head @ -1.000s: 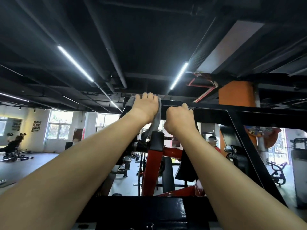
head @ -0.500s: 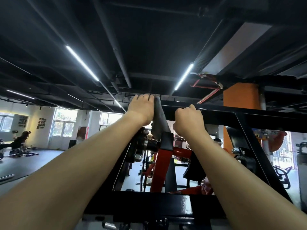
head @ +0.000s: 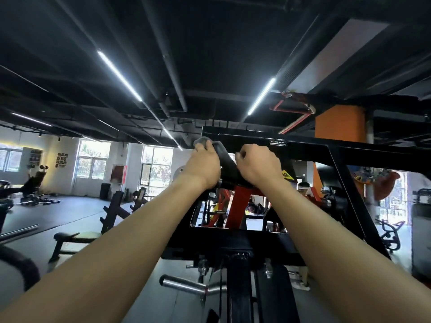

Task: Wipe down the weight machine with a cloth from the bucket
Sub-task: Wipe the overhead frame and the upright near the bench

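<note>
The person's 2 bare arms reach up to the left end of the weight machine (head: 303,149), a black frame with a red arm (head: 240,199) hanging inside it. The gray cloth (head: 225,160) lies draped over that corner of the top bar and hangs down between the hands. The left hand (head: 203,166) has its fingers curled over the cloth's upper part, gripping it. The right hand (head: 258,166) is just beside it, its curled fingers (head: 240,155) meeting the cloth's right edge and apparently pinching it. Behind stand an orange pillar (head: 338,122) and bright windows (head: 93,159); a chrome peg (head: 184,285) juts out below.
</note>
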Action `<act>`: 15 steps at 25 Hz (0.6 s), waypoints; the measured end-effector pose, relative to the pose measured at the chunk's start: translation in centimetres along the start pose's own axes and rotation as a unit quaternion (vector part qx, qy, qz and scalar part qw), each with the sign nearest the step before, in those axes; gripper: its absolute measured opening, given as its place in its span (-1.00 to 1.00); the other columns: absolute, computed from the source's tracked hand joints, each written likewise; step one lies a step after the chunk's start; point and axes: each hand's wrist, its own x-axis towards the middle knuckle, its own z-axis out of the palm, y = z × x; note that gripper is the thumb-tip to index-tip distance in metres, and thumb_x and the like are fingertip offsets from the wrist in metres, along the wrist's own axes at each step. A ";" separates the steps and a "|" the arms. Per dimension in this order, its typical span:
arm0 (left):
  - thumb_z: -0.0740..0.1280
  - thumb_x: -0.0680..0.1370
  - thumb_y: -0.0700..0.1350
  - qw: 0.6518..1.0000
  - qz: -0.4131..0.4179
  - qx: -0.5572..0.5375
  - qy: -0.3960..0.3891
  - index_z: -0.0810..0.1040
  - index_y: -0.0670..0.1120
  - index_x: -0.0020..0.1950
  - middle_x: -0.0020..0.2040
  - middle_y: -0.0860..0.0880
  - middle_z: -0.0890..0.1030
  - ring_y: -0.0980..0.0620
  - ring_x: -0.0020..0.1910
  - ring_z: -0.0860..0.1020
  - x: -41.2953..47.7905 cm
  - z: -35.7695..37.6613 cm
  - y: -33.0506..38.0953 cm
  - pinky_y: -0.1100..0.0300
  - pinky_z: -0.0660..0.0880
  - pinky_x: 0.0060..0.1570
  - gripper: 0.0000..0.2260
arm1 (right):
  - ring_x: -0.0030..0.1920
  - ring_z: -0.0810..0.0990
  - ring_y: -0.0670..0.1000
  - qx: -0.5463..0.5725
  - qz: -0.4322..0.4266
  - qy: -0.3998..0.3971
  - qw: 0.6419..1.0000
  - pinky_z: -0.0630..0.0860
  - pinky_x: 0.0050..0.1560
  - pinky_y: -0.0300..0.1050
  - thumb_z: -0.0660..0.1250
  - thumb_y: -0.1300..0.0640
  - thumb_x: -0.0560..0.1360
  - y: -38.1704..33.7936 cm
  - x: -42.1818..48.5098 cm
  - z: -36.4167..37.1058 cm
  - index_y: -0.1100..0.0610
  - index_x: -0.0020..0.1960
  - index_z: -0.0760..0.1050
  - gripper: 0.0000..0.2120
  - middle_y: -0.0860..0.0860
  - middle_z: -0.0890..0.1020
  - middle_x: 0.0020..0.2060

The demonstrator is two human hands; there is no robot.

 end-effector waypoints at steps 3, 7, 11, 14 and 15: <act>0.23 0.58 -0.19 0.999 0.019 -0.024 0.016 0.06 -0.30 0.61 0.54 -0.34 0.20 -0.33 0.42 0.32 -2.4 0.9 -1.8 -0.18 0.42 0.37 -0.35 | -0.04 0.59 0.13 0.018 -0.041 0.047 0.998 0.59 -0.02 0.16 0.21 -0.02 0.62 -1.8 -2.4 0.2 0.10 0.01 0.62 -0.73 0.05 0.60 -0.06; 0.28 0.56 -0.19 0.999 0.025 -0.023 -0.013 0.01 -0.30 0.63 0.53 -0.35 0.20 -0.35 0.38 0.36 -4.7 0.5 -2.4 -0.21 0.50 0.27 -0.28 | -0.09 0.58 0.12 0.042 -0.038 -0.001 0.998 0.58 -0.07 0.12 0.19 0.03 0.63 -4.2 -4.4 0.0 0.14 0.00 0.57 -0.76 0.06 0.60 -0.10; 0.29 0.61 -0.17 0.998 0.010 -0.055 -0.025 -0.08 -0.28 0.65 0.44 -0.34 0.26 -0.35 0.37 0.37 -9.4 -0.8 -1.7 -0.16 0.44 0.32 -0.26 | -0.07 0.56 0.14 0.098 -0.019 -0.029 0.995 0.40 -0.16 -0.01 0.15 0.08 0.62 -5.9 -7.9 -0.5 0.10 -0.06 0.49 -0.82 0.05 0.59 -0.12; 0.27 0.61 -0.18 0.998 0.024 -0.048 -0.026 -0.08 -0.28 0.65 0.46 -0.31 0.24 -0.31 0.42 0.35 -12.1 -1.5 -1.7 -0.11 0.40 0.32 -0.27 | 0.02 0.57 0.16 0.116 -0.007 -0.056 0.992 0.53 -0.01 0.09 0.21 0.06 0.57 -6.7 -10.6 -0.3 0.09 0.07 0.53 -0.82 0.08 0.61 0.00; 0.25 0.62 -0.19 0.998 0.028 -0.050 -0.026 -0.08 -0.28 0.64 0.46 -0.32 0.23 -0.31 0.42 0.35 -12.8 -1.6 -1.8 -0.10 0.39 0.33 -0.29 | 0.03 0.57 0.16 0.109 0.002 -0.058 0.992 0.54 0.02 0.11 0.25 0.07 0.56 -6.7 -11.3 -0.2 0.10 0.08 0.54 -0.82 0.09 0.60 0.02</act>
